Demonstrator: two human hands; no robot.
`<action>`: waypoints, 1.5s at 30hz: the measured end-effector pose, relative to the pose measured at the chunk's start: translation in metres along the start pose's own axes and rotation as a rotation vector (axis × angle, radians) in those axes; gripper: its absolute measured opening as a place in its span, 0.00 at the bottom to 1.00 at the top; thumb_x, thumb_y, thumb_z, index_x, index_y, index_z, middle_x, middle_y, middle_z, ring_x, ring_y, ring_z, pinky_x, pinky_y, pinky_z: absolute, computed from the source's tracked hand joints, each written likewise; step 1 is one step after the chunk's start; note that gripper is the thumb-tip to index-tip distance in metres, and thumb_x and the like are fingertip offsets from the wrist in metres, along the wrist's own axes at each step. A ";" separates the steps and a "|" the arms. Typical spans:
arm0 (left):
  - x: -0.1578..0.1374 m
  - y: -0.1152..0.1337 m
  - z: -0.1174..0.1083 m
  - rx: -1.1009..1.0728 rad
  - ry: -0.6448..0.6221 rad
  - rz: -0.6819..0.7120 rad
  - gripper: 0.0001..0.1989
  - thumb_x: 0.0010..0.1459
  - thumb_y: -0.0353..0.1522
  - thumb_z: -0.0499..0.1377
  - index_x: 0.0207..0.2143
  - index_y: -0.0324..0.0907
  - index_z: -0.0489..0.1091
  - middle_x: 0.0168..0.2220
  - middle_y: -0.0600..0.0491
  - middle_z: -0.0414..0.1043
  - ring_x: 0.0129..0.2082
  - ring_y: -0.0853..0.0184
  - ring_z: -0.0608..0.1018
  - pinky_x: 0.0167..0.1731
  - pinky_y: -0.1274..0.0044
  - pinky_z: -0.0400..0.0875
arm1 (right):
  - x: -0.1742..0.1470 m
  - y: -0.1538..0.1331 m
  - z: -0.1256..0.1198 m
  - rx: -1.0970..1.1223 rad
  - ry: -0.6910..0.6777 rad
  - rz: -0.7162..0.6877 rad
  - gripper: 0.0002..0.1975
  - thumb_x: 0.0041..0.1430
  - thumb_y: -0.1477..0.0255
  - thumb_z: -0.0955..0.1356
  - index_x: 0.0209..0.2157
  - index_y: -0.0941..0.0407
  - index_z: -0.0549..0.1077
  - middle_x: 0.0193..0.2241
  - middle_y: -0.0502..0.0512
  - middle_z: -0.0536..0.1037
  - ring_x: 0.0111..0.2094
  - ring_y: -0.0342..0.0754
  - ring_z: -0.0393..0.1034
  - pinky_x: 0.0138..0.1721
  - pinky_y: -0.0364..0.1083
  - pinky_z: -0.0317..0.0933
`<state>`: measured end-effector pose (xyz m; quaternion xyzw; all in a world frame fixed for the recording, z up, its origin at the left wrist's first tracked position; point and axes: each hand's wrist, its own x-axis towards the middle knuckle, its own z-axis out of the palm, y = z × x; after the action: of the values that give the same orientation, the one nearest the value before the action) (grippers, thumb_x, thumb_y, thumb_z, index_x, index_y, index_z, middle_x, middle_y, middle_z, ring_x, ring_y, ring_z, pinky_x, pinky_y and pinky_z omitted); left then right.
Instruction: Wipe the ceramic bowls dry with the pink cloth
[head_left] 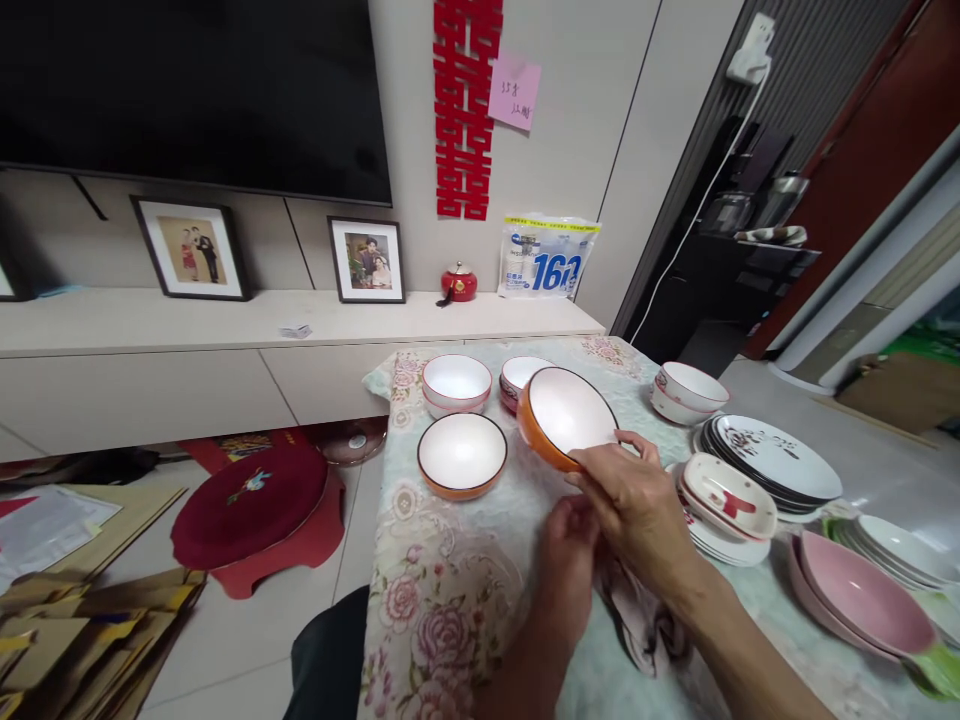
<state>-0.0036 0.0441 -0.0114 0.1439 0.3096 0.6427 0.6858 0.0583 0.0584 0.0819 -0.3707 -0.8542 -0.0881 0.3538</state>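
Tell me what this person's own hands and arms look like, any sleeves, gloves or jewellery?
The left hand and right hand are ungloved. The left forearm and right forearm are bare as far as they show, no sleeves in view. I see no watch or bracelet, and no ring on the right hand; the left is blurred, so rings there are unclear.

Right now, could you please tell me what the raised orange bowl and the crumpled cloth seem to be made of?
The raised orange bowl looks like glazed ceramic: smooth white inside, glossy orange outside, though plastic cannot be ruled out. The crumpled cloth appears to be soft, matt fabric, from its loose folds; the fibre is unclear.
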 end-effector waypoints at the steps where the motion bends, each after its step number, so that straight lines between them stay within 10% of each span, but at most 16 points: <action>1: -0.003 0.004 -0.001 -0.030 0.013 -0.003 0.16 0.51 0.41 0.67 0.35 0.39 0.74 0.34 0.48 0.77 0.36 0.61 0.79 0.37 0.73 0.72 | -0.009 0.006 -0.004 -0.028 -0.008 0.018 0.07 0.66 0.76 0.64 0.34 0.56 0.73 0.26 0.50 0.76 0.29 0.46 0.71 0.53 0.52 0.53; 7: -0.011 0.022 -0.002 -0.175 -0.034 0.016 0.31 0.55 0.48 0.62 0.58 0.47 0.63 0.58 0.44 0.69 0.52 0.55 0.75 0.41 0.70 0.74 | -0.059 0.020 0.002 -0.072 -0.090 0.036 0.10 0.64 0.81 0.62 0.39 0.55 0.73 0.26 0.49 0.77 0.31 0.47 0.72 0.54 0.56 0.50; 16: -0.016 0.022 -0.005 0.060 -0.054 0.156 0.32 0.55 0.34 0.64 0.60 0.45 0.59 0.56 0.43 0.70 0.52 0.54 0.76 0.46 0.66 0.75 | -0.074 0.023 -0.021 -0.034 -0.206 0.179 0.14 0.65 0.76 0.63 0.51 0.53 0.70 0.50 0.60 0.77 0.51 0.56 0.69 0.55 0.60 0.55; 23: -0.016 0.029 -0.007 0.047 -0.009 0.176 0.36 0.54 0.31 0.64 0.63 0.50 0.55 0.64 0.45 0.61 0.57 0.52 0.72 0.48 0.64 0.76 | -0.098 0.026 -0.037 -0.060 -0.576 0.411 0.17 0.57 0.67 0.71 0.49 0.53 0.73 0.52 0.63 0.73 0.50 0.61 0.68 0.44 0.55 0.65; 28: -0.017 0.028 -0.011 0.063 -0.034 0.136 0.37 0.54 0.33 0.64 0.64 0.50 0.55 0.63 0.45 0.63 0.56 0.52 0.73 0.48 0.62 0.75 | -0.099 0.019 -0.027 0.044 -0.755 0.449 0.16 0.47 0.83 0.66 0.39 0.56 0.75 0.40 0.58 0.76 0.39 0.53 0.71 0.38 0.48 0.63; 35: -0.023 0.028 -0.007 0.120 -0.180 0.084 0.34 0.58 0.39 0.62 0.65 0.50 0.56 0.61 0.45 0.66 0.56 0.51 0.73 0.51 0.62 0.73 | -0.084 0.034 -0.066 0.267 -0.297 0.310 0.20 0.58 0.77 0.66 0.52 0.50 0.70 0.49 0.56 0.76 0.49 0.53 0.71 0.47 0.50 0.67; 40: -0.027 0.024 -0.004 0.171 -0.274 0.044 0.32 0.59 0.41 0.60 0.64 0.47 0.59 0.62 0.45 0.67 0.59 0.52 0.71 0.55 0.63 0.70 | -0.082 0.026 -0.038 0.049 -0.086 0.350 0.33 0.62 0.71 0.67 0.66 0.53 0.55 0.56 0.66 0.67 0.55 0.59 0.67 0.50 0.56 0.68; 45: -0.027 0.019 -0.005 0.180 -0.310 0.052 0.32 0.59 0.41 0.61 0.64 0.47 0.60 0.64 0.46 0.64 0.63 0.52 0.67 0.59 0.63 0.65 | -0.085 0.024 -0.015 -0.058 -0.055 0.182 0.19 0.64 0.77 0.63 0.56 0.54 0.70 0.54 0.65 0.67 0.55 0.56 0.65 0.50 0.53 0.68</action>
<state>-0.0217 0.0193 0.0026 0.3098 0.2527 0.6001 0.6929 0.1238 0.0210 0.0327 -0.4590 -0.8236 -0.0702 0.3258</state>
